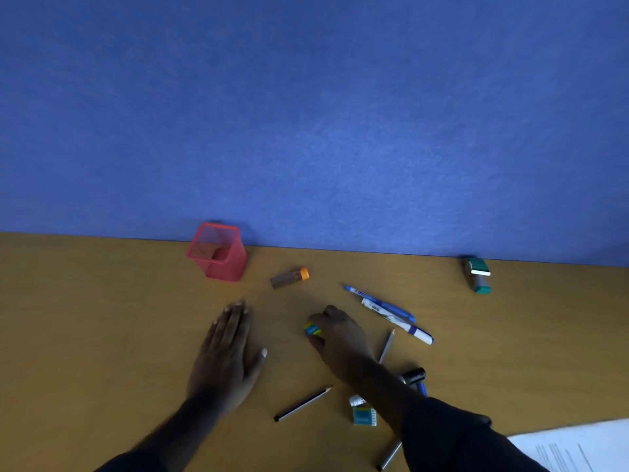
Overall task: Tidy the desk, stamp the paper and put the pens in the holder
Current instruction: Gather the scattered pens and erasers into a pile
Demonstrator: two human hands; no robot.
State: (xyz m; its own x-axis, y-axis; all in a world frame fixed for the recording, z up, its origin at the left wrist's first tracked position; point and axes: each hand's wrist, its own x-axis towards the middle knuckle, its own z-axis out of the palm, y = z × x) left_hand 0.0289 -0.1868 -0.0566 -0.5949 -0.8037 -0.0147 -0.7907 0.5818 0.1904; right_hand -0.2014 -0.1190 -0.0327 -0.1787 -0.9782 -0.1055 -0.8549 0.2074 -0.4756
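Note:
A red mesh pen holder (218, 253) stands at the back of the wooden desk (85, 318), against the blue partition. My left hand (226, 352) lies flat and open on the desk in front of it. My right hand (337, 338) is closed around a small blue and yellow eraser (312, 329). A blue pen (381, 303) and a white marker (398, 321) lie to its right, with two pencils (387, 345) (303, 403) nearby. A green stamp (477, 274) sits at the back right. The printed paper (578, 447) shows at the bottom right corner.
A grey tube with an orange cap (290, 277) lies right of the holder. Near my right forearm are a black marker (413, 375), a teal eraser (364, 416), a small white item (356, 400) and another pencil (389, 456).

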